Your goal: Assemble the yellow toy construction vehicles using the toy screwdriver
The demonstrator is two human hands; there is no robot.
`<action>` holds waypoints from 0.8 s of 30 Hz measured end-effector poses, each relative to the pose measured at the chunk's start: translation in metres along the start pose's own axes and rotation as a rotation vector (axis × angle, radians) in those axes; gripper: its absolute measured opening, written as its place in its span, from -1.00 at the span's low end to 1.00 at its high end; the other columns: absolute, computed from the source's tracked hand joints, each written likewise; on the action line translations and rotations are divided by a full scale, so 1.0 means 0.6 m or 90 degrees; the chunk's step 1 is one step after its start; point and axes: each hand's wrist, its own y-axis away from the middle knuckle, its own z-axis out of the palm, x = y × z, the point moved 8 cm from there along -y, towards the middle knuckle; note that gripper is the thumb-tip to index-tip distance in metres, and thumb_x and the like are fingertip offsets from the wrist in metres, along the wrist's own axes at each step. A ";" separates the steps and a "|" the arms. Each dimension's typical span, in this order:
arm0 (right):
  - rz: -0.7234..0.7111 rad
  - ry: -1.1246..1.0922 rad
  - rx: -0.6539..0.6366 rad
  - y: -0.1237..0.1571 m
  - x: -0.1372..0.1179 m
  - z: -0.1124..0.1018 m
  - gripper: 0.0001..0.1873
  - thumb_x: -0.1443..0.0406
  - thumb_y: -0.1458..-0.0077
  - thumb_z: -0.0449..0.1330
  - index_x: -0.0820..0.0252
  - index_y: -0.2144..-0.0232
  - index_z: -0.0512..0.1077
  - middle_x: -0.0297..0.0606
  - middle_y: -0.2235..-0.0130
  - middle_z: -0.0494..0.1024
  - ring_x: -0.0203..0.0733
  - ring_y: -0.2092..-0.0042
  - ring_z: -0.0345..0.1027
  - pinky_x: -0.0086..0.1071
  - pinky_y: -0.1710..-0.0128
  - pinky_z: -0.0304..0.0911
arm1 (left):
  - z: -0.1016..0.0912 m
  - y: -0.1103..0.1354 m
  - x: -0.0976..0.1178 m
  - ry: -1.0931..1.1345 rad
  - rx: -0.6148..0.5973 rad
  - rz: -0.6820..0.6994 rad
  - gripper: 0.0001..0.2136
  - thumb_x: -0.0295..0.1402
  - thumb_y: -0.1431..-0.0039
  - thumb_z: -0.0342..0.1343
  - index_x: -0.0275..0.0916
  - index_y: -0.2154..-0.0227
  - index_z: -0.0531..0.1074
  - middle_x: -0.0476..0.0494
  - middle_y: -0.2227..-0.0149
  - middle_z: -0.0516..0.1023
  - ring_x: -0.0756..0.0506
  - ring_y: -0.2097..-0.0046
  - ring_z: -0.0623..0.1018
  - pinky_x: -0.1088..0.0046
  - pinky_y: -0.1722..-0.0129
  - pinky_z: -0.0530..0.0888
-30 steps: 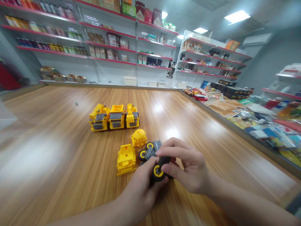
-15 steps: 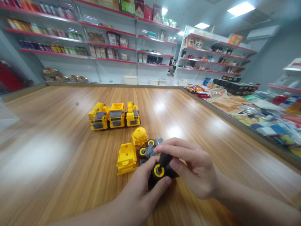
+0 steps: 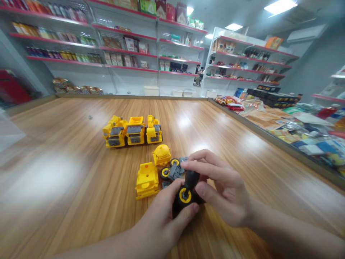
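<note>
My left hand [image 3: 164, 219] and my right hand [image 3: 223, 190] both grip a small black toy part with a yellow-hubbed wheel [image 3: 186, 194], held just above the wooden table [image 3: 67, 187]. Behind it lie a grey chassis with yellow wheels [image 3: 172, 171], a yellow toy body shell [image 3: 146, 180] and a yellow domed piece [image 3: 161, 154]. Three assembled yellow toy trucks [image 3: 133, 130] stand in a row farther back.
A raised table edge [image 3: 269, 138] runs along the right, with packaged goods [image 3: 296, 126] piled beyond it. Store shelves [image 3: 126, 46] with red rails line the back wall. A tiny dark object [image 3: 90, 116] lies far left on the table.
My hands have kept hold of the wheel part, shifting it only slightly. The view has drifted a little; the loose parts and trucks have not moved.
</note>
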 end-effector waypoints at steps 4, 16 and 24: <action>-0.017 -0.001 -0.005 0.000 -0.001 0.002 -0.56 0.50 -0.19 0.10 0.18 -0.10 0.42 -0.15 0.06 0.45 -0.19 0.07 0.39 -0.31 0.14 0.38 | -0.003 -0.001 -0.002 -0.008 0.009 -0.001 -0.71 -0.31 -0.29 0.08 -0.07 -0.05 0.29 0.00 0.05 0.48 -0.07 0.01 0.47 0.39 -0.05 0.42; 0.001 0.000 -0.002 0.001 0.001 0.004 -0.63 0.45 -0.13 0.23 0.16 0.00 0.48 -0.21 0.16 0.45 -0.21 0.16 0.40 -0.36 0.24 0.38 | -0.003 -0.003 0.008 -0.013 0.004 0.019 -0.78 -0.34 -0.29 0.08 -0.12 0.02 0.33 -0.04 0.06 0.48 -0.07 0.03 0.45 0.36 -0.08 0.38; 0.020 0.023 -0.016 0.006 0.005 0.001 -0.55 0.51 -0.19 0.11 0.07 -0.08 0.43 -0.22 0.08 0.45 -0.22 0.07 0.41 -0.39 0.16 0.38 | -0.011 -0.006 0.009 0.010 0.036 0.028 -0.74 -0.37 -0.23 0.13 -0.22 0.03 0.35 -0.11 0.08 0.49 -0.11 0.05 0.47 0.34 -0.01 0.42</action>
